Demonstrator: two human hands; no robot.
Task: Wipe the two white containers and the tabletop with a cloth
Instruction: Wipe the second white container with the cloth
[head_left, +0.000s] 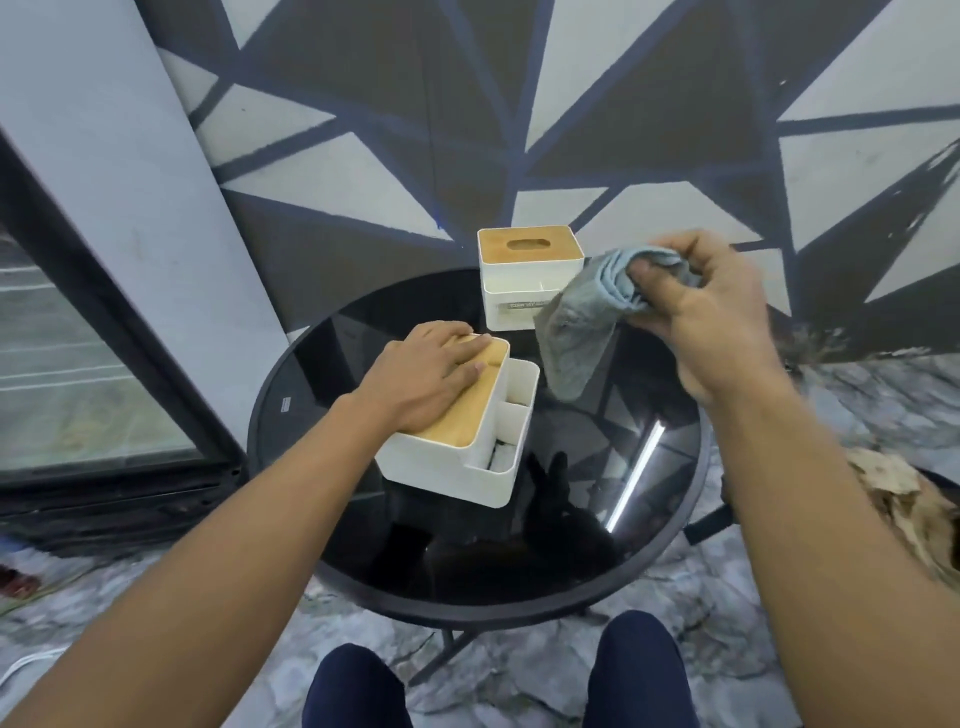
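Note:
Two white containers with wooden lids stand on a round black glass table (597, 545). The near container (467, 462) sits left of centre, with open side compartments facing right. My left hand (431, 374) lies flat on its wooden lid, fingers spread. The far container (519, 280) stands at the table's back edge, its lid slot visible. My right hand (711, 306) is raised above the table's right side, shut on a grey-blue cloth (582, 327) that hangs down in front of the far container's right corner.
A wall painted with grey and white triangles rises behind the table. A dark-framed glass door (78, 364) is at the left. The floor is marbled stone. A brown crumpled object (904, 499) lies at the right. My knees (498, 686) are at the bottom.

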